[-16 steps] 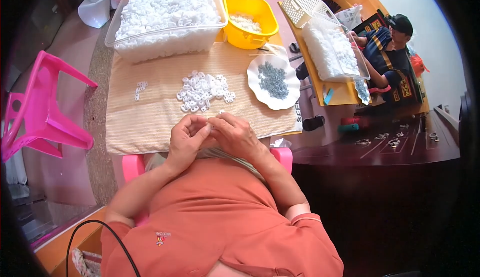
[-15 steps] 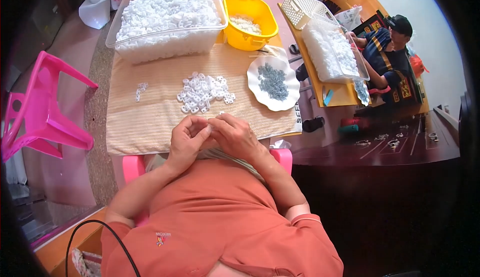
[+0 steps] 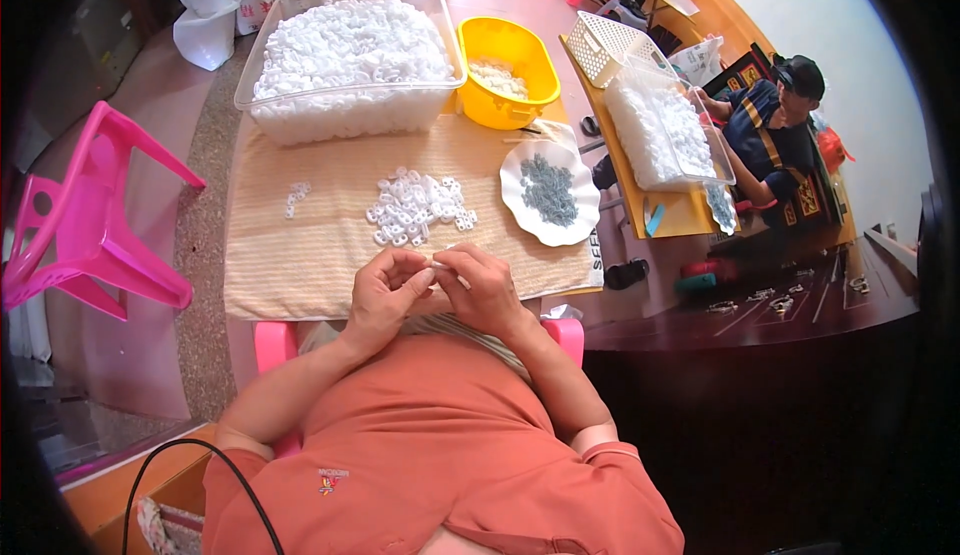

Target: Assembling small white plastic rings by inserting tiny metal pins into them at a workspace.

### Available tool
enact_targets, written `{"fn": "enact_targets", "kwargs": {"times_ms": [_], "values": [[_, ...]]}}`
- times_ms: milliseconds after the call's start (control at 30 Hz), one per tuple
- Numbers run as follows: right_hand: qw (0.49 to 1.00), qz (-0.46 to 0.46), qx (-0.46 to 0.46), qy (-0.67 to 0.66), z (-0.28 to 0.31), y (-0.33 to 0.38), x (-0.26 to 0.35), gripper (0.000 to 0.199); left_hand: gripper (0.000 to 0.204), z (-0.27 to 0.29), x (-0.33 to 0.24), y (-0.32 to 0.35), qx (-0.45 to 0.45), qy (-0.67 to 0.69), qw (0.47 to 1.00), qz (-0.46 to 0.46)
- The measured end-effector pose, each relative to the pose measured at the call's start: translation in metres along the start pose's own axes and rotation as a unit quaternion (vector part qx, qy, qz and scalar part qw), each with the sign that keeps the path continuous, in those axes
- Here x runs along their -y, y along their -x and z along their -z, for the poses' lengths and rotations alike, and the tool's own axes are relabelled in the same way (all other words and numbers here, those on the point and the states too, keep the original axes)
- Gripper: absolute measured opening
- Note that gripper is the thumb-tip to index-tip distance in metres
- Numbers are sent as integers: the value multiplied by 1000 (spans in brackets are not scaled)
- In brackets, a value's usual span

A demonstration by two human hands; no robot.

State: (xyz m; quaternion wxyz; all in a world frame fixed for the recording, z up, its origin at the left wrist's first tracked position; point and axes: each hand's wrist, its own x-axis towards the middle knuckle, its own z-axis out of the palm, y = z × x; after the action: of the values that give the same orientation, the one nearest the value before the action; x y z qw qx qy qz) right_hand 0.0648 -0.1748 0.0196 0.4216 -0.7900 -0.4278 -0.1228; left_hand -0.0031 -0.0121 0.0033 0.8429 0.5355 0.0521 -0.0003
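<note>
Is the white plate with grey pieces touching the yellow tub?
Apart. In the head view, a strip of striped cloth shows plainly between the white plate and the yellow tub.

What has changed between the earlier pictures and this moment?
Nothing visibly changed. The left hand and right hand remain together over the near edge of the striped cloth, pinching something small and white. The white pieces and plate lie as before.

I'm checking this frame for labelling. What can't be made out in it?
- Head view: what the left hand and right hand pinch; the fingers cover it.
- Head view: single grey pieces on the white plate, too small.
- Head view: the clear bin, its far edge cut off by the picture edge.
</note>
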Motion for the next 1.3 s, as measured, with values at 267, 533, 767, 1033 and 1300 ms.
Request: {"fn": "enact_targets", "kwargs": {"times_ms": [267, 533, 767, 1033, 1300], "values": [[994, -83, -58, -38, 14, -5, -7, 24, 13, -2, -2, 4, -11, -51, 999, -11], [979, -27, -184, 80, 67, -56, -18, 23, 14, 0, 0, 6, -22, -98, 994, -39], [930, 32, -254, 263, 114, -159, -77, 22, 14, -7, -2, 10, -33, -143, 986, -73], [968, -123, -163, 147, 111, -127, -92, 25, 26, -15, -75, 37, -31, -175, 892, -416], [961, 105, -251, -55, 158, -82, 68, 39, 22, -48, -197, 88, -36, 30, 665, -746]]}}
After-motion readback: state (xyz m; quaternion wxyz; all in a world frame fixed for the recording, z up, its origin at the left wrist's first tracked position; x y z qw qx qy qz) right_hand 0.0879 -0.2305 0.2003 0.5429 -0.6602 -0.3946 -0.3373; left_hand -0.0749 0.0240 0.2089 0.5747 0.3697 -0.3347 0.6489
